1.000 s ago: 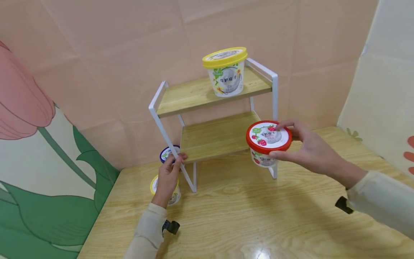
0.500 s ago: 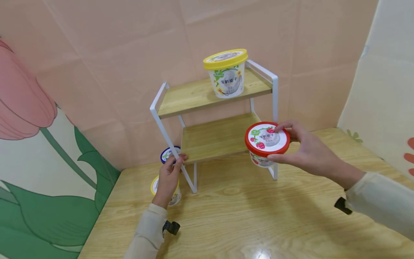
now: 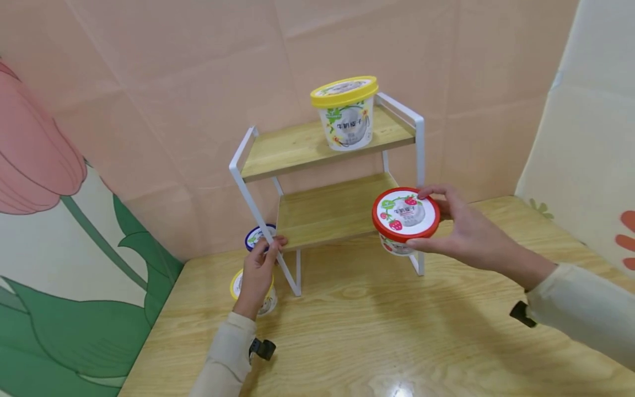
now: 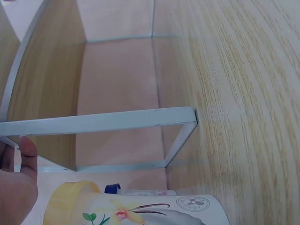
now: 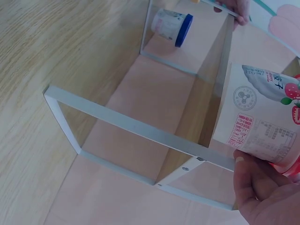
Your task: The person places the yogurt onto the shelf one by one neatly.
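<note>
My right hand (image 3: 468,237) grips a paper tub with a red lid (image 3: 405,215) and strawberry print, thumb and fingers round its lid edge. This tub is held up in front of the right end of a two-tier shelf rack (image 3: 327,215) with wooden boards and a white metal frame. In the right wrist view the tub (image 5: 262,112) is beside the frame. With my left hand (image 3: 255,278) I hold the rack's left front leg at the lower board's corner. A yellow-lidded tub (image 3: 349,124) stands on the upper board.
Left of the rack, a blue-lidded tub (image 3: 253,237) and another yellow-lidded tub (image 3: 269,302), partly hidden by my left hand and wrist, stand on the wooden table (image 3: 347,342). A pink backdrop (image 3: 173,110) rises behind the rack, and a pale wall (image 3: 590,138) borders the right.
The red-lidded tub has shifted slightly left in my right hand, its lid tipping a little more toward the camera. My left hand stays on the rack.
</note>
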`<state>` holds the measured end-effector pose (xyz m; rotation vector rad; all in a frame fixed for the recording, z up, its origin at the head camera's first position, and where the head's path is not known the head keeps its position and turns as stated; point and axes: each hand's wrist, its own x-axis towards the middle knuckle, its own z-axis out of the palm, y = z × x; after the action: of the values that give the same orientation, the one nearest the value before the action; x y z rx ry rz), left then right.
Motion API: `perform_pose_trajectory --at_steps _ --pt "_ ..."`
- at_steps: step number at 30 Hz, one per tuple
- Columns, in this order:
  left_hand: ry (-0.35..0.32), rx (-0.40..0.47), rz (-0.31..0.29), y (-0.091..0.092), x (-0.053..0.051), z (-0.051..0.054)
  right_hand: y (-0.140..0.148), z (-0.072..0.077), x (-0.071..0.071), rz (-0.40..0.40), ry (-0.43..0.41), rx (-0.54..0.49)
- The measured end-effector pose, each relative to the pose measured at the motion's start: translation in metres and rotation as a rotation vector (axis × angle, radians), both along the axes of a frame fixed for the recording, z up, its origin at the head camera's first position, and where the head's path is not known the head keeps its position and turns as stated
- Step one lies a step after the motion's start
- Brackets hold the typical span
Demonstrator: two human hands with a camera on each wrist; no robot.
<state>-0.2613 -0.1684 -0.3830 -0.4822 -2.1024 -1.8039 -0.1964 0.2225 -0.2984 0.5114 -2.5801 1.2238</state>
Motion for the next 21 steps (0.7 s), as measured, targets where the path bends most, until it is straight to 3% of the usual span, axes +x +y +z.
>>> perform_pose_trajectory --at_steps 5,12,21 --pt "-0.002 0.002 -0.006 -0.0002 0.0008 0.0001 -0.0018 -0.0016 0.0004 0.025 -0.028 -0.05" --pt "0.004 0.0 -0.002 -0.001 0.0005 -0.0002 -0.0014 -0.0002 0.0 0.004 -0.046 0.009" --pt "0.014 -0.004 -0.002 -0.0003 0.0004 -0.0009 -0.0086 0.0002 0.0001 0.097 -0.081 -0.058"
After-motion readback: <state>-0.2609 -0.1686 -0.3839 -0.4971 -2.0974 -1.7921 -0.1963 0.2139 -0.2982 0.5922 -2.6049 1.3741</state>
